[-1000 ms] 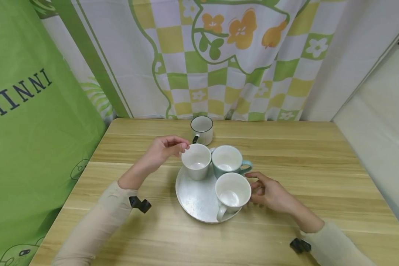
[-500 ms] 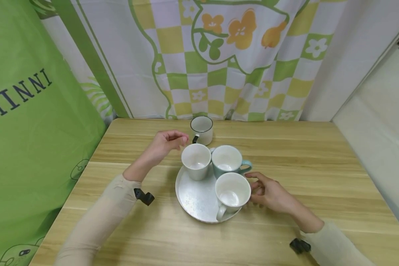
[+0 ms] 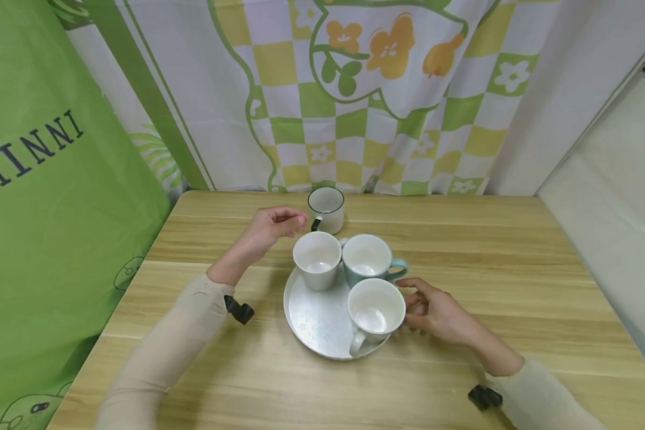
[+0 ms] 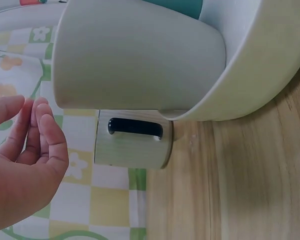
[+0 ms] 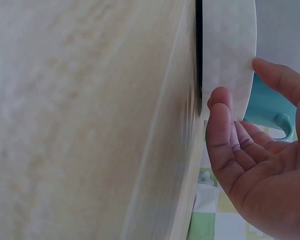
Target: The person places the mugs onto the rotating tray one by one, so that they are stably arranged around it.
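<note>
My left hand (image 3: pixel 263 234) hovers holding nothing, fingers loosely bent, left of a white ribbed mug (image 3: pixel 332 220) with a dark rim and black handle. That mug stands on the table behind a round silvery tray (image 3: pixel 316 328). Three mugs sit on the tray: a plain white one (image 3: pixel 318 278) at back left, a teal one (image 3: pixel 355 276) with its handle to the right, and a white one (image 3: pixel 376 310) at the front right with its handle towards me. My right hand (image 3: pixel 445 313) rests at the tray's right side, relaxed fingertips against its outer wall and rim.
The wooden table (image 3: pixel 478 239) carries the tray near its middle. A patterned curtain (image 3: pixel 355 137) hangs along the far edge, a green cloth (image 3: pixel 48 227) at the left and a pale cloth (image 3: pixel 613 197) at the right.
My left hand has drawn away from the plain white mug's rim and moved slightly farther back, towards the black-handled mug. My right hand, the tray and the mugs have stayed put.
</note>
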`<state>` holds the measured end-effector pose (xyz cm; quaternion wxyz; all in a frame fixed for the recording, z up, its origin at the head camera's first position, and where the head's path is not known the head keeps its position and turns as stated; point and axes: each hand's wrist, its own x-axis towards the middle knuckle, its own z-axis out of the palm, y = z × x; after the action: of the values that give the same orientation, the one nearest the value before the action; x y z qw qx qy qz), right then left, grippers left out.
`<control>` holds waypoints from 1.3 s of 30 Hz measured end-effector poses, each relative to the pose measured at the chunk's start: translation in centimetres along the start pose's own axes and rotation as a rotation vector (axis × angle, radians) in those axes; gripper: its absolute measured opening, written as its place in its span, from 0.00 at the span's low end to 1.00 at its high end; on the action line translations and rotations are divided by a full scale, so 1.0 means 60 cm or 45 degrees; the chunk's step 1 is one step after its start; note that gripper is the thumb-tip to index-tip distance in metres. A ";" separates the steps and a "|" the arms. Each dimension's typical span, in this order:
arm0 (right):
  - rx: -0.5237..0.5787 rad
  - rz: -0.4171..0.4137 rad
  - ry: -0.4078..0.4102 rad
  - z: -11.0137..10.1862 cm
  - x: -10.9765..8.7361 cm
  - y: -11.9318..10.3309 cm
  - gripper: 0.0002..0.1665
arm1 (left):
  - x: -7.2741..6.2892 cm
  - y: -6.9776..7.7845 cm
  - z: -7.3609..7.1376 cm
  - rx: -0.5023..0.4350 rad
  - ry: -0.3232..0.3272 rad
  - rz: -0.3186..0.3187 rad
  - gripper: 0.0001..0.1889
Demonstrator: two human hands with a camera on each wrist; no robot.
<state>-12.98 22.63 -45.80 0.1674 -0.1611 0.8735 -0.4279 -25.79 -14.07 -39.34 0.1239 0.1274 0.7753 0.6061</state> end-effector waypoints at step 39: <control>0.040 -0.038 -0.002 -0.003 -0.002 -0.005 0.42 | 0.075 -0.072 0.015 -0.064 0.054 -0.153 0.14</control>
<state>-12.91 22.61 -45.47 0.1642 -0.1719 0.8641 -0.4437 -29.88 -12.72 -43.93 0.1468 0.0646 0.7684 0.6196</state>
